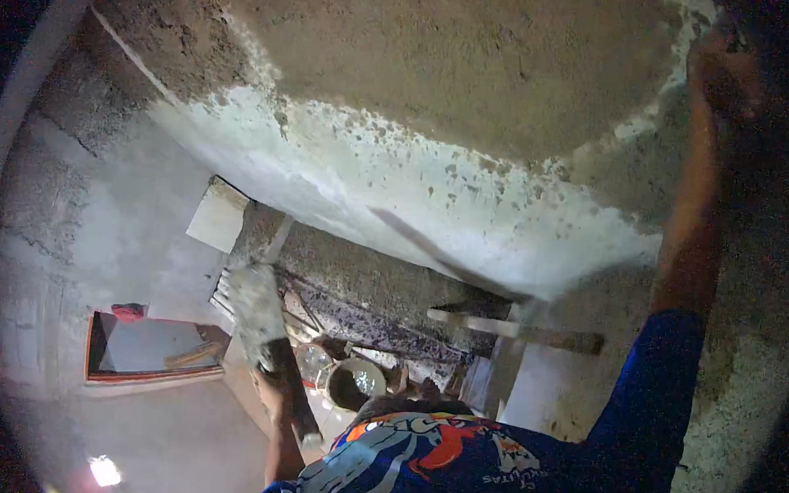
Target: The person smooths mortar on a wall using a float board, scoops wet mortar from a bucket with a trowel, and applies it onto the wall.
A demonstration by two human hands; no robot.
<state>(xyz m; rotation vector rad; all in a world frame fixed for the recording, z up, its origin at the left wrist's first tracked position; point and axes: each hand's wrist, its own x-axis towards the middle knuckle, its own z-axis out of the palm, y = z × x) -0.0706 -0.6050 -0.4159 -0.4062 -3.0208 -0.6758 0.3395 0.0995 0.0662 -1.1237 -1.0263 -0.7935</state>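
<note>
Rough grey plastered wall (440, 61), wet pale band beneath. Right hand (726, 78) raised against wall, grip unclear. Left hand (273, 390) below wall, closed round mortar-caked flat board (261, 315); round bucket (356, 383) beside.

Bldg site, unfinished room: wet plaster wall (433, 186), bucket (354, 383), mortar bits on floor

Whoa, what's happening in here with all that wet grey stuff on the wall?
A person in a blue printed shirt is plastering a rough wall. The right hand is raised high against the wall at the edge of the fresh brown-grey plaster; what it holds is too dark to tell. The left hand hangs low, gripping a mortar-caked board. Below stand a bucket and a wooden plank.
</note>
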